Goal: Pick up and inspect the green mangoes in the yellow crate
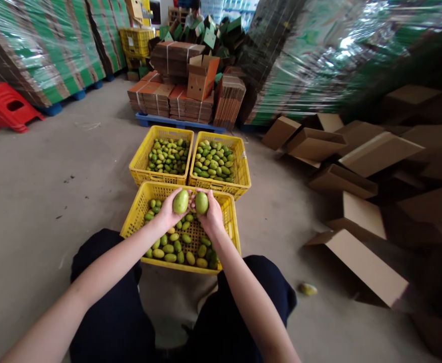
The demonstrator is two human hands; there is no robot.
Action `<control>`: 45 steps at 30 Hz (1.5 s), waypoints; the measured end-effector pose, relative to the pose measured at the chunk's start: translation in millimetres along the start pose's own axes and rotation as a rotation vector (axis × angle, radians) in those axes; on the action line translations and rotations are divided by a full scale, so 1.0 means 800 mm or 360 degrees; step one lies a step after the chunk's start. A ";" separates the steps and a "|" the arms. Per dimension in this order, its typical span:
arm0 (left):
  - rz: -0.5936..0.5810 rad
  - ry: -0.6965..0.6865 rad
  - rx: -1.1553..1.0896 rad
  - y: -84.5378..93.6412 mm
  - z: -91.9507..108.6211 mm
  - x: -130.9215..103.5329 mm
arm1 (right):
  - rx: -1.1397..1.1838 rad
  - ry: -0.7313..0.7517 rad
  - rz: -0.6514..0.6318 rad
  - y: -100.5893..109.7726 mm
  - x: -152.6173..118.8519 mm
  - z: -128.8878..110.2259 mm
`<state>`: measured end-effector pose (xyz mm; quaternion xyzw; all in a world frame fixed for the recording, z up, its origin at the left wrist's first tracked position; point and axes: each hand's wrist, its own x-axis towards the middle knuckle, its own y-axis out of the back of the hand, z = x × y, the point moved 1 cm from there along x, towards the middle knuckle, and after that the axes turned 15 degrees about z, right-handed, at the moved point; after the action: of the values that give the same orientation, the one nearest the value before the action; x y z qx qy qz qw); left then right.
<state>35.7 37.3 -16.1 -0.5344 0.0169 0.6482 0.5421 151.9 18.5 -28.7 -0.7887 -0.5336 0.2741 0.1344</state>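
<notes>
My left hand (171, 210) is closed around a green mango (181, 201), which faces up in the fingers. Beside it, my right hand (212, 214) grips a second green mango (201, 203). Both hands are close together above the near yellow crate (132, 217), whose perforated floor shows between several green and yellowish mangoes (170, 248). Just beyond stand two more yellow crates, the left one (139, 161) and the right one (241, 166), each holding many green mangoes. My forearms and hands hide part of the near crate's contents.
Open cardboard boxes (368, 262) lie in a heap on the right, and a single mango (307, 289) is on the floor. Bundled flat cartons (154, 98) sit on a blue pallet (179, 123) ahead. A red stool (7, 106) stands at left; wrapped stacks (54, 50) flank the area. A person (194, 14) is far back.
</notes>
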 end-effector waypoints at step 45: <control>-0.0117 -0.0013 -0.0122 0.004 0.013 -0.005 | 0.0360 -0.0499 0.0196 0.004 0.003 0.006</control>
<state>25.5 39.7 -10.6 -0.5523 -0.0298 0.6303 0.5448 151.9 19.4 -35.0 -0.7475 -0.4644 0.4594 0.1204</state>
